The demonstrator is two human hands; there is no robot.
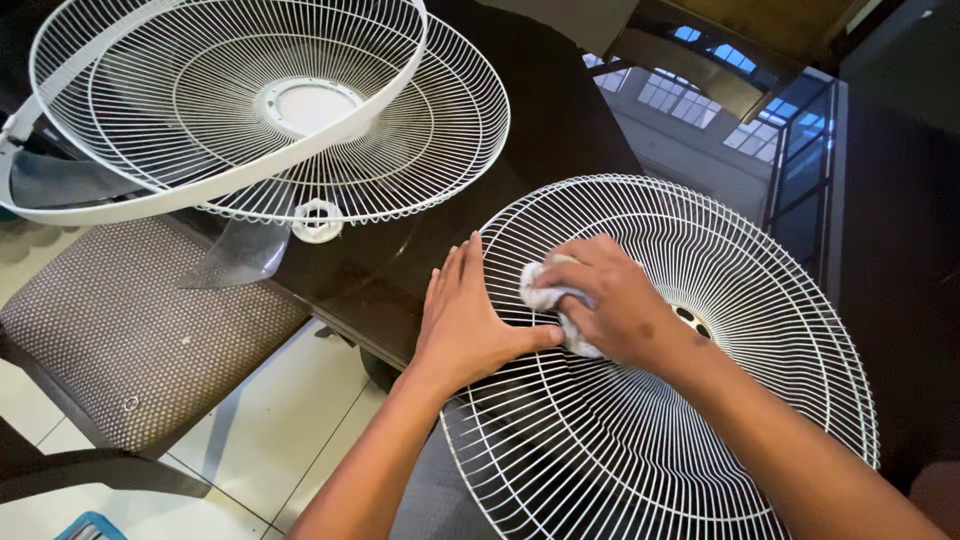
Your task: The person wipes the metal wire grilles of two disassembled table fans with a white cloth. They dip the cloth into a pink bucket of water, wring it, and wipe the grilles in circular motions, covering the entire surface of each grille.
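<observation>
A round white wire fan guard (740,300) lies flat on a dark glossy table (560,110), part of it overhanging the near edge. My left hand (462,318) rests flat on the guard's left rim, fingers together and pointing away from me. My right hand (612,300) is closed on a crumpled white cloth (545,297) and presses it onto the wires left of the guard's centre hole (692,321).
Two more white fan guards (270,105) lie stacked at the table's far left, with a clear fan blade (240,255) beneath them. A brown woven chair seat (120,330) stands at the left over a pale tiled floor (290,420). The tabletop mirrors windows.
</observation>
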